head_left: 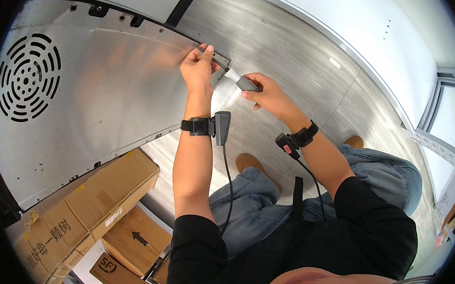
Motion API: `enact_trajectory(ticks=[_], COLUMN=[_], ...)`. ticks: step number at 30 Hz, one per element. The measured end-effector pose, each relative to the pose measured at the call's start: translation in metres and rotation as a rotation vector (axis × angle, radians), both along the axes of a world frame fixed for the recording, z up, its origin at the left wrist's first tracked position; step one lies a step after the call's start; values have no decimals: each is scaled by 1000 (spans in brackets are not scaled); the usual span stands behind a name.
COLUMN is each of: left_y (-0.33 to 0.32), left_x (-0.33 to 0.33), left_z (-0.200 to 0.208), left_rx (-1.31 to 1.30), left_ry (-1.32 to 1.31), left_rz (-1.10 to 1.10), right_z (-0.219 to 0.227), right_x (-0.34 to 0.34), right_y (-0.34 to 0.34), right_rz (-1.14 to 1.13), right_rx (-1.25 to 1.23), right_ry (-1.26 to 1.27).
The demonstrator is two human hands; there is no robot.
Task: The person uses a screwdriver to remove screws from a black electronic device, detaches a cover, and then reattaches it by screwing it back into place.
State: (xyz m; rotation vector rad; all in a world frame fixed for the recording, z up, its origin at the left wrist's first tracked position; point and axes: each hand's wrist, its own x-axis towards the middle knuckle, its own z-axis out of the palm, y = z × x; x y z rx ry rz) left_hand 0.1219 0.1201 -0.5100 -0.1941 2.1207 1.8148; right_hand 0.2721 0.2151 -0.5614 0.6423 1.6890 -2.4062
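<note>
Brushed matt metal panel point(104, 87), streaky steel floor point(284, 45), matt grey plastic tool point(246, 83), rough brown cardboard boxes point(111, 196)

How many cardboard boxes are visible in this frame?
4, all lower left below the metal panel: a long box, a box beside it, an arrow-marked box, another below. More may be hidden.

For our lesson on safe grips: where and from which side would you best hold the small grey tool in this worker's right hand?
Grip the grey tool by its blocky rear body, coming from behind as the right hand does. Its pale tip points toward the metal panel's corner and should stay uncovered.
</note>
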Motion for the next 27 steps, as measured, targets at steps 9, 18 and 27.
enact_trajectory(ticks=[9, 18, 27], left_y=[-4, 0, 0], left_x=[-4, -2, 0], left_z=[6, 1, 4], left_rx=[71, -25, 69], left_ry=[-51, -3, -43], left_rz=[-41, -34, -11], right_z=[2, -3, 0], right_x=[1, -2, 0], right_y=[12, -1, 16], right_rz=[60, -52, -13], right_rx=[-537, 27, -576], right_ry=[-20, 69, 9])
